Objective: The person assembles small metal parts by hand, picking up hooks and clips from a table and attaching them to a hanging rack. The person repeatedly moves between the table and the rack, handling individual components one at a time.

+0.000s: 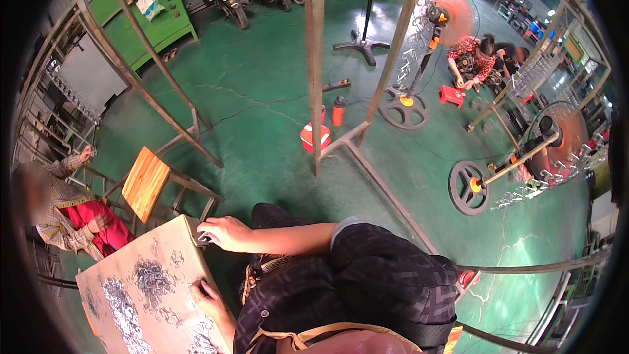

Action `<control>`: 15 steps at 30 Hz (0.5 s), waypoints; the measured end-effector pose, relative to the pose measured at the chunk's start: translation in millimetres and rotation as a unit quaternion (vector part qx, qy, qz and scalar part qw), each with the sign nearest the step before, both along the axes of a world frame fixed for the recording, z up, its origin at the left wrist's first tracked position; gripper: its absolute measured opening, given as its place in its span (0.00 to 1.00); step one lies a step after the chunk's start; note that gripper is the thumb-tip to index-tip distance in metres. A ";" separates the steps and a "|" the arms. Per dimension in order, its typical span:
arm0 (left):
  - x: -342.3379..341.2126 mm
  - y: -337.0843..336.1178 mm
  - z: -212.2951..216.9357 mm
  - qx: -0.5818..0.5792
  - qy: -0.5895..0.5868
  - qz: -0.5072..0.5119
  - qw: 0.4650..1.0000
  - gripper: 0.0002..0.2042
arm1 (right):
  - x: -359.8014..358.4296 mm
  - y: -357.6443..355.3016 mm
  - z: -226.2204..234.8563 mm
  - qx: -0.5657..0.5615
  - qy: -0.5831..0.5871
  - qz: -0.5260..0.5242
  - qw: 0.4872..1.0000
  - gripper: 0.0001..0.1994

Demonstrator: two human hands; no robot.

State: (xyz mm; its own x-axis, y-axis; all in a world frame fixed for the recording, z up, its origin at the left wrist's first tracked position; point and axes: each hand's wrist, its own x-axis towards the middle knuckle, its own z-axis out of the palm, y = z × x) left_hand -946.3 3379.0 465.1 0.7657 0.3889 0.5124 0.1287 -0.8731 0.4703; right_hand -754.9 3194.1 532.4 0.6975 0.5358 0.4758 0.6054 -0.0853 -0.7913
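Observation:
My right hand (226,233) is closed around a small grey metal piece (205,236) at the table's far right corner; its exact shape is hard to make out. Close to the near edge, my left hand (211,300) rests on the cardboard-covered tabletop (124,255), fingers apart, with nothing visible in them. Left of it lies a loose pile of dark, curved metal pieces (154,278). Shinier silver pieces form a long heap (124,314) further left. Another silver heap (202,337) lies beside my left forearm.
Across the table sits a person in a checked shirt (62,223), beside a wooden stool (147,180). Metal frame posts (314,65) rise ahead. A red box (315,137) and orange bottle (338,111) stand on the green floor. Fans (452,13) and two crouching people (475,59) are at right.

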 end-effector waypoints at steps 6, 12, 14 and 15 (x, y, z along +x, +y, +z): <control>0.4 4.4 -10.7 -0.031 0.005 0.048 0.998 0.04 | 0.8 1.0 1.5 0.057 -0.016 -0.010 0.998 0.12; 8.4 -1.9 -1.7 -0.011 -0.013 0.083 0.996 0.01 | 10.4 -2.3 2.0 0.010 0.003 -0.006 1.000 0.13; 9.1 -2.8 5.9 -0.002 -0.010 0.091 0.996 0.02 | 13.1 3.9 -8.9 0.023 0.014 0.010 1.000 0.14; 8.9 -6.5 14.8 0.005 -0.002 0.098 0.995 0.03 | 14.5 6.1 -11.1 0.030 0.023 0.020 0.999 0.15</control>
State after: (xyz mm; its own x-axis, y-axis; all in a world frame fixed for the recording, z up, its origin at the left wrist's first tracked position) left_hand -937.4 3372.5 479.9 0.6739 0.5248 0.5200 0.2942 -0.8363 0.4626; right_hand -740.4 3200.2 521.4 0.6973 0.5353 0.4767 0.5708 -0.0124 -0.8210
